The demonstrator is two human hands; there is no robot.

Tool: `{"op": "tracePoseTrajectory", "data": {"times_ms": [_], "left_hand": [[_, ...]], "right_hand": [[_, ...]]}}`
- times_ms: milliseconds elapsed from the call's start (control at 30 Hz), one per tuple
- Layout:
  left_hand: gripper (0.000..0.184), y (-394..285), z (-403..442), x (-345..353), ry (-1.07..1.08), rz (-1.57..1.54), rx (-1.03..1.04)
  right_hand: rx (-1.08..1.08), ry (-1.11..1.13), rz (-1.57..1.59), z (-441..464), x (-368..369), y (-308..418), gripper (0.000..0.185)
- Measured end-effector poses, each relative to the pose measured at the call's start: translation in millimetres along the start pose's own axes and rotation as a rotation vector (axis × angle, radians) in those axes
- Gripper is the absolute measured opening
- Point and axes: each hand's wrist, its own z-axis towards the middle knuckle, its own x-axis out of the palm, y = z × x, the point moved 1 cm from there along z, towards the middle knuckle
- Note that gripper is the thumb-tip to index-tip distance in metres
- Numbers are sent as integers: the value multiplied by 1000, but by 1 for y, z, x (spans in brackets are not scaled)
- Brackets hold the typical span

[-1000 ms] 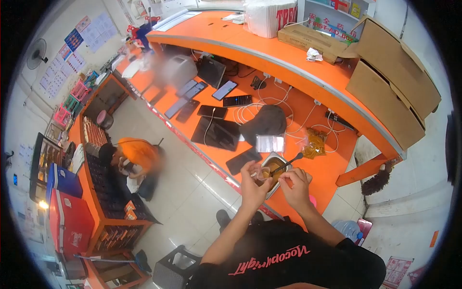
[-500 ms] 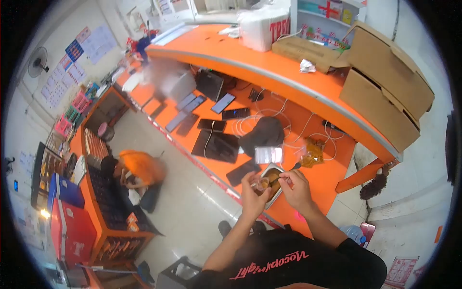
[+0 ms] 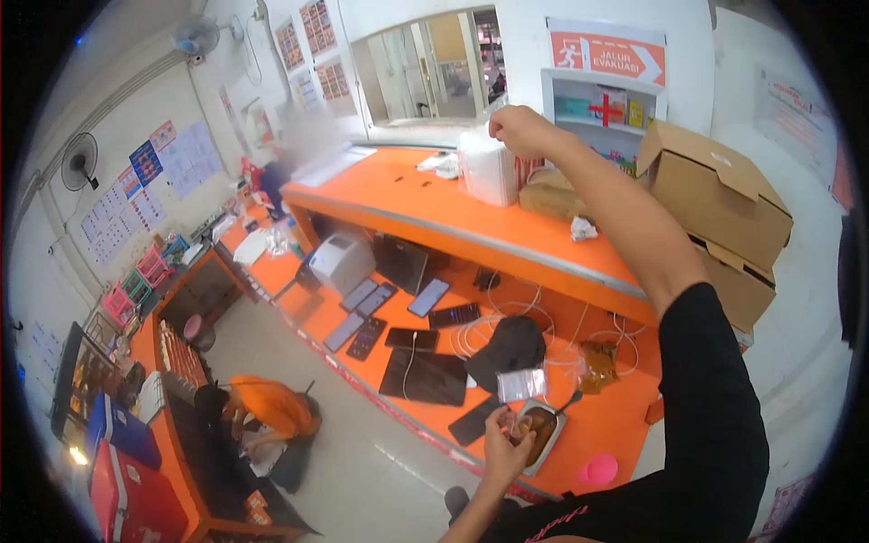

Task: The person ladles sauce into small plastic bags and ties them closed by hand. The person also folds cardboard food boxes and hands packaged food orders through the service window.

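My left hand [image 3: 504, 445] holds a small clear cup [image 3: 519, 429] beside a metal tray [image 3: 554, 441] of brown sauce. A dark spoon handle [image 3: 572, 399] sticks out past the tray's rim. My right hand [image 3: 522, 129] is raised over the upper shelf, its fingers pinched together at the top of a white plastic-wrapped stack [image 3: 487, 172]; whether they grip the plastic is hard to see. Near the tray lie a clear plastic packet [image 3: 521, 385], a dark cap [image 3: 509, 351] and a bag of orange-brown stuff [image 3: 597, 366].
Phones [image 3: 428, 297], a black tablet [image 3: 423, 377] and white cables lie on the orange counter [image 3: 625, 434]. Cardboard boxes [image 3: 715, 195] stand on the upper shelf at the right. A pink cup [image 3: 599, 469] is near the edge. A person in orange [image 3: 272, 405] crouches at the left.
My right hand has left the tray and risen to the white stack on the upper shelf. My left hand still has the small cup. The view has tilted upward.
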Motion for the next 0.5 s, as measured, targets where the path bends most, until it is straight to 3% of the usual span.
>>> {"op": "tracePoseTrajectory", "data": {"times_ms": [267,367,433,500], "left_hand": [[76,17,18,-2,20,87,-36],[77,14,23,1,39,82,-77],[78,8,27,5,44,89,-69],[15,-3,33,15,-294,-739,-487]], "right_hand": [[-1,0,-225,94,44,-93,25],[237,195,-457,118,71,-126,26],[258,153,-457,116,77,-126,23],[285,110,-454,115,77,-123,21]]}}
